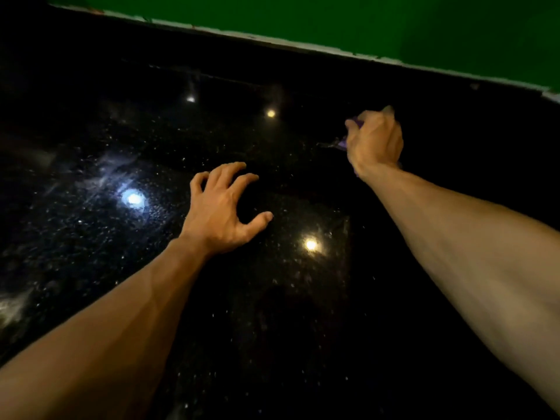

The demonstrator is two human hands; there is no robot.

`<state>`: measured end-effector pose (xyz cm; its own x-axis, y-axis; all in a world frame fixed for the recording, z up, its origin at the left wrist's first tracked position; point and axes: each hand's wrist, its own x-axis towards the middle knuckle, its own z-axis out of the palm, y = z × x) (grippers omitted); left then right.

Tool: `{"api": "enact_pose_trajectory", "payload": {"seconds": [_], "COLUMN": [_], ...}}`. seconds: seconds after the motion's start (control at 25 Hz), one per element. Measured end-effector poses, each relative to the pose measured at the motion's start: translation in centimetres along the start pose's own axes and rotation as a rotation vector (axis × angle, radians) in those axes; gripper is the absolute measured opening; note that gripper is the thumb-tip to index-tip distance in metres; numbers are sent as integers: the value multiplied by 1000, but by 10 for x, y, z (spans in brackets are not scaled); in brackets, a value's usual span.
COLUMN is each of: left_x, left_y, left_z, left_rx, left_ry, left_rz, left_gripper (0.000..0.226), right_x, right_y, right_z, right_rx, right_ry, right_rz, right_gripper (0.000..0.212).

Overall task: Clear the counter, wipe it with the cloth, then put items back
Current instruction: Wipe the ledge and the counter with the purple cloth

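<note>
My right hand (375, 140) is out ahead, arm stretched, fingers curled into a fist round a bunched purple cloth (342, 143). Only bits of the fabric show, poking out on the thumb side of the fist, plus a sliver under the wrist; the rest is hidden inside the grip. The cloth is down at the black, glossy, white-speckled stone counter (272, 313) under that hand, but the contact is blurred, so I cannot tell how flat it lies. My left hand (221, 207) is nearer to me and to the left of the right hand, well apart from it, holding nothing. Its fingers are spread and bent claw-like, thumb stuck out to the right, palm facing down over the counter. Its fingertips look to be at the surface, but whether they press it I cannot tell. Both forearms (485, 253) are bare, coming in from the bottom corners. The counter reflects round lamp glare: a bluish-white spot (133, 199) left of the left hand, a warm spot (311, 244) just right of its thumb and nearer to me, and two smaller spots (270, 113) beyond the left hand, farther out. A smeary pale haze (103, 174) lies on the surface around the bluish-white spot. Beyond the right hand the counter ends at a pale strip (303, 45), with a flat green wall (363, 19) above it.
</note>
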<state>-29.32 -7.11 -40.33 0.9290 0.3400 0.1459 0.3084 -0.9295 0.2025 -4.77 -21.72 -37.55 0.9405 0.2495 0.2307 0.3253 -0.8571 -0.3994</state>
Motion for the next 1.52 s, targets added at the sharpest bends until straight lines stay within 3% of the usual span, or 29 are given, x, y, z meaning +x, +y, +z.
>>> {"api": "enact_pose_trajectory", "payload": {"seconds": [0.12, 0.32, 0.4, 0.48, 0.56, 0.68, 0.76, 0.84, 0.96, 1.04, 1.12, 1.2, 1.28, 1.4, 1.52], "left_x": [4, 2, 0, -5, -4, -2, 0, -5, -6, -9, -20, -31, -34, -32, -30], "left_y": [-1, 4, 4, 4, 3, 2, 1, 0, -13, -35, -59, -76, -80, -79, -82], "left_z": [-2, -8, -12, -15, -14, -12, -11, -11, -27, -39, -43, -38, -31, -30, -30], "left_rx": [3, -129, -247, -293, -288, -273, -275, -347, -646, -633, -523, -463, -425, -383, -386], "left_ry": [-7, 19, 102, 166, 165, 126, 134, 164, 233, 192, 141, 93, 64, 66, 58], "left_rz": [-9, -52, -108, -178, -196, -172, -157, -163, -295, -250, -60, 33, 59, 85, 93], "left_gripper": [76, 74, 69, 68, 68, 66, 64, 60, 48, 44, 45, 47, 48, 48, 47], "right_x": [11, -43, -63, -50, -11, 25, 5, -41, -119, -142, -132, -87, -33, -2, -31], "right_y": [-39, -81, -78, -75, -68, -54, -66, -79, -84, -81, -81, -80, -72, -54, -44], "right_z": [26, 35, 27, 26, 30, 37, 43, 39, 19, 4, -2, -5, -8, 0, 21], "right_rx": [-18, 145, 204, 279, 306, 14, -60, 47, 225, 274, 362, 433, 298, 91, 14], "right_ry": [-119, -309, -364, -278, -118, -134, -121, -148, -287, -415, -330, -97, 23, -33, -136], "right_rz": [-114, -780, -889, -758, -504, -237, -300, -489, -740, -776, -701, -486, -344, -301, -292], "right_gripper": [29, 22, 22, 22, 22, 28, 27, 23, 22, 19, 16, 18, 26, 33, 35]}}
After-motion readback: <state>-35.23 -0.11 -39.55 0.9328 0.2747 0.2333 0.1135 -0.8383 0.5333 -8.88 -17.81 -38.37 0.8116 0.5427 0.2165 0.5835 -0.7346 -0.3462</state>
